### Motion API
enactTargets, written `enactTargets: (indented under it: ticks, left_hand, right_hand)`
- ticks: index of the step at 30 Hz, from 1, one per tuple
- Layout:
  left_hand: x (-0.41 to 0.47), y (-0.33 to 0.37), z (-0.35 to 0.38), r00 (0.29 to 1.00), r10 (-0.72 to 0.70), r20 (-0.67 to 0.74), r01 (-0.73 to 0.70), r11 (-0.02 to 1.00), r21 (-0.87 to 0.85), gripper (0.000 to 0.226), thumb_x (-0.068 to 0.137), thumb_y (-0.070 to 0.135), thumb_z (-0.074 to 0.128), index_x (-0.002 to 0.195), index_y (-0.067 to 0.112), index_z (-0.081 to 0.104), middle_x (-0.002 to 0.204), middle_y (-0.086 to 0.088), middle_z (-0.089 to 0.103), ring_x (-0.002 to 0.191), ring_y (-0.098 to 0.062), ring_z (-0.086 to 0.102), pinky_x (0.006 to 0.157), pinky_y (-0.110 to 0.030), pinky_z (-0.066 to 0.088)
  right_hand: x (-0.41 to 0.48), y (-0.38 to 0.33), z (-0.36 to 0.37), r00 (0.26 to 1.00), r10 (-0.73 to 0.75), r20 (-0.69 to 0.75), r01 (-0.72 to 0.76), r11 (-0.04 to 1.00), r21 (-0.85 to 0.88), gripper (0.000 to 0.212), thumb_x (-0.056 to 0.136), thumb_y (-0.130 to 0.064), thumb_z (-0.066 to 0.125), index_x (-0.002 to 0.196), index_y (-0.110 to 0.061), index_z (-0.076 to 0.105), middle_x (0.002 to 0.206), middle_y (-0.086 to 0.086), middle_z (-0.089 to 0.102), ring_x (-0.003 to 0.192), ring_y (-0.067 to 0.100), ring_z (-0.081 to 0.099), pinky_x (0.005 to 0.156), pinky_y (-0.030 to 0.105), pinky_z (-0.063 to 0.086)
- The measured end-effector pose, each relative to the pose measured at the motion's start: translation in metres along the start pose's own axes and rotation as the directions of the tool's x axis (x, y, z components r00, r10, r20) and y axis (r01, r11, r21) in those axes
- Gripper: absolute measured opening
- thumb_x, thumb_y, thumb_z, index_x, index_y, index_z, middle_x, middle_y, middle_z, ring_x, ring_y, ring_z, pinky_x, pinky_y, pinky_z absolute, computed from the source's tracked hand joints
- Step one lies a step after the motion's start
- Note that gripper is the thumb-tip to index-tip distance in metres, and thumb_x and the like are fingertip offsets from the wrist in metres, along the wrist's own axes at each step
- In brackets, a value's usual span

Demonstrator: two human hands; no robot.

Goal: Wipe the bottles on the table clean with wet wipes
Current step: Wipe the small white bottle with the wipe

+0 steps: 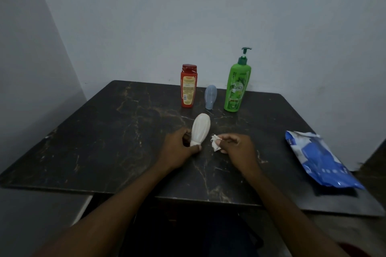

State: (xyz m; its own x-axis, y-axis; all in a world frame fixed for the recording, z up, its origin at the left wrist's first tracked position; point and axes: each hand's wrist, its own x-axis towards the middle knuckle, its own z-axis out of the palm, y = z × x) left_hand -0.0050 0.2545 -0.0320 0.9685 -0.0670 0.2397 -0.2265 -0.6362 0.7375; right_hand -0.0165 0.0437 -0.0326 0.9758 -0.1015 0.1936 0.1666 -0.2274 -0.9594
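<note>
L hand gripped white bottle by its neck, lying on counter; R hand pinched wipe beside it. Risk: bottle could roll w/ such a narrow hold.

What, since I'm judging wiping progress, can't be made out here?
Head view only:
white bottle: cap end covered by the left hand.
wet wipe: crumpled, partly hidden in the right hand.
red bottle: label text too small.
grey bottle: any dirt lost in dim blur.
wipes pack: print blurred.
</note>
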Motion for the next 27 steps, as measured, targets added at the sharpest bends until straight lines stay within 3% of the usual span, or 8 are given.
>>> enactTargets:
  ticks: [5,10,14,17,23,27]
  left_hand:
    - [-0.019,0.013,0.006,0.993,0.099,0.060,-0.099,0.995,-0.008,0.046,0.075,0.033,0.089,0.113,0.031,0.063,0.104,0.016,0.068,0.093,0.003,0.063,0.079,-0.024,0.056]
    - [-0.024,0.016,0.004,0.993,0.100,0.062,-0.099,0.995,-0.016,0.042,0.077,0.034,0.088,0.112,0.032,0.065,0.102,0.018,0.067,0.091,0.003,0.063,0.076,-0.020,0.053]
    - [-0.025,0.013,0.006,0.987,0.150,0.048,-0.151,0.988,0.020,0.045,0.082,0.036,0.083,0.125,0.027,0.071,0.107,0.013,0.070,0.094,0.001,0.062,0.077,-0.020,0.050]
    - [-0.024,0.011,0.006,0.984,0.171,0.057,-0.173,0.984,0.040,0.038,0.086,0.038,0.079,0.121,0.025,0.073,0.110,0.011,0.071,0.095,0.001,0.061,0.079,-0.020,0.049]
    - [-0.023,0.011,0.006,0.975,0.209,0.078,-0.214,0.975,0.055,0.033,0.087,0.041,0.078,0.116,0.026,0.077,0.106,0.009,0.073,0.094,-0.004,0.063,0.084,-0.027,0.054]
    - [-0.024,0.009,0.008,0.973,0.216,0.076,-0.221,0.973,0.060,0.032,0.084,0.040,0.081,0.113,0.027,0.078,0.104,0.011,0.072,0.094,-0.003,0.063,0.085,-0.029,0.054]
  right_hand:
    - [-0.025,0.000,-0.023,0.998,-0.034,-0.045,0.036,0.999,0.026,0.012,0.087,-0.016,0.074,0.098,-0.015,0.078,0.084,-0.004,0.078,0.079,0.013,0.074,0.068,0.025,0.059]
    - [-0.036,-0.001,-0.026,0.995,-0.054,-0.081,0.062,0.993,0.103,0.014,0.087,-0.011,0.073,0.101,-0.011,0.077,0.086,-0.002,0.078,0.078,0.011,0.073,0.062,0.016,0.053]
    - [-0.036,0.000,-0.027,0.993,-0.067,-0.094,0.079,0.988,0.135,0.019,0.087,-0.012,0.074,0.107,-0.011,0.075,0.091,0.000,0.078,0.081,0.012,0.074,0.064,0.018,0.055]
    - [-0.035,0.005,-0.027,0.992,-0.065,-0.107,0.080,0.986,0.144,0.020,0.086,-0.013,0.075,0.106,-0.014,0.076,0.092,-0.002,0.078,0.084,0.011,0.073,0.066,0.018,0.055]
    - [-0.031,0.013,-0.025,0.983,-0.130,-0.128,0.117,0.988,-0.105,0.018,0.085,-0.010,0.073,0.095,-0.023,0.078,0.098,-0.011,0.071,0.084,-0.004,0.067,0.071,0.006,0.049]
    - [-0.032,0.016,-0.023,0.977,-0.178,-0.115,0.142,0.952,-0.271,0.010,0.087,-0.021,0.073,0.096,-0.021,0.078,0.095,-0.012,0.067,0.083,0.001,0.064,0.074,0.013,0.049]
